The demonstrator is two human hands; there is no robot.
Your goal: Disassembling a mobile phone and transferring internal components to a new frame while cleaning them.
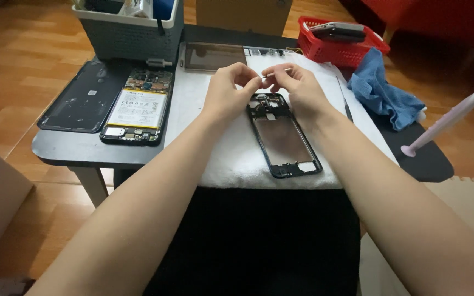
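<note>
A dark phone mid-frame (285, 140) lies on a white towel (231, 159) at the table's middle. Just above its top end, my left hand (227, 90) and my right hand (297, 87) meet, fingertips pinched together on a thin white stick-like piece (277, 72) that runs between them. What exactly the fingertips grip at the join is too small to tell. Left of the towel lies an opened phone body (138, 107) with a white battery showing, and beside it a black back cover (82, 97).
A grey basket (130, 33) stands at the back left, a red basket (338, 46) with a phone in it at the back right. A blue cloth (382, 90), a thin metal tool (344, 98), a glass screen panel (214, 56) and a pink-white handled tool (448, 118) lie around.
</note>
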